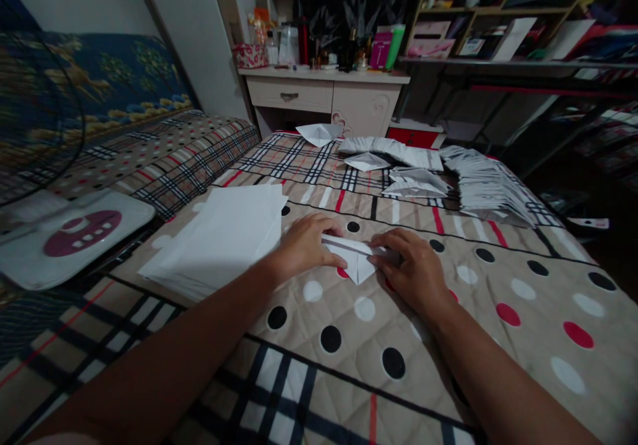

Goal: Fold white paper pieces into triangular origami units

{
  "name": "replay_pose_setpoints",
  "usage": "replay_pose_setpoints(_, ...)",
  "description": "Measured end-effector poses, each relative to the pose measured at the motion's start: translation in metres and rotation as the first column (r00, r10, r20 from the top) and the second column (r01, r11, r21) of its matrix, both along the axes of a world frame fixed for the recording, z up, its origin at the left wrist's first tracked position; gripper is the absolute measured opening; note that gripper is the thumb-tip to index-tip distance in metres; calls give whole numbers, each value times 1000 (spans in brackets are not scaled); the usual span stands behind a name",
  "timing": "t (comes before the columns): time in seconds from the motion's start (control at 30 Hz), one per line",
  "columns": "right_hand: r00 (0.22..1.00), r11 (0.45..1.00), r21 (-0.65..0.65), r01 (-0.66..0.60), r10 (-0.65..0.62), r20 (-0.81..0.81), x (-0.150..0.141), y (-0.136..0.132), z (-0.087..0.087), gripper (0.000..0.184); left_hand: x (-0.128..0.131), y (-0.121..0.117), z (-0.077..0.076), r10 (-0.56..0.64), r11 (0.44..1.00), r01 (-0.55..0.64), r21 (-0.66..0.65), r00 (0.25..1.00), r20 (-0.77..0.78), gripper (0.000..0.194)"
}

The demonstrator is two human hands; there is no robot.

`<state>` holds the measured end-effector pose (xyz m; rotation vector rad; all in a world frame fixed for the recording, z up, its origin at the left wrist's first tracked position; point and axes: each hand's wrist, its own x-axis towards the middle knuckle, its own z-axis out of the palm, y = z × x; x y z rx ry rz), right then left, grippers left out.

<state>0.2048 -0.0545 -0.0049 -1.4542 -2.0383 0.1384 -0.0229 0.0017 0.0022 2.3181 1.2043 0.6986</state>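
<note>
A partly folded sheet of white paper (357,264) lies on the dotted quilt, with a rolled-over band along its far side and a point toward me. My left hand (312,242) grips its left end, thumb on the near side and fingers behind. At the right end, my right hand (411,262) pinches the paper between thumb and fingers. Left of my left hand rests a stack of flat white paper sheets (224,232). Farther off are folded paper pieces: one alone (319,133), a few loose ones (417,182), and long packed rows (491,182).
The patterned quilt (319,339) covers the bed under my hands. To the left stands a white appliance with a purple panel (82,232), beside a fan guard (74,119). A dresser (292,93) with bottles stands beyond the bed, and a shelf desk (498,60) is at the right.
</note>
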Motion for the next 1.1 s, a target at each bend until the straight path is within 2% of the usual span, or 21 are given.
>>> replay_pose_setpoints(0.1,1000,1000,1,-23,23,-6,1,1,-1,14,-10,6,10,-91,977,102,-189,994,63,45)
replay_pose_setpoints(0.2,1000,1000,12,-22,22,-6,1,1,-2,13,-22,13,16,-119,924,147,-353,988,99,44)
replay_pose_setpoints(0.37,1000,1000,23,-16,16,2,1,2,-4,13,-34,22,17,-160,846,200,-494,980,122,40)
replay_pose_setpoints(0.47,1000,1000,18,-10,10,13,2,2,-5,13,-33,22,17,-131,828,190,-527,980,148,36)
replay_pose_setpoints(0.9,1000,1000,3,-3,3,18,1,2,-3,13,-26,21,12,-33,837,131,-531,981,190,31)
replay_pose_setpoints(1.1,1000,1000,8,-9,9,15,1,2,-3,13,-11,13,11,144,813,47,-581,950,279,21)
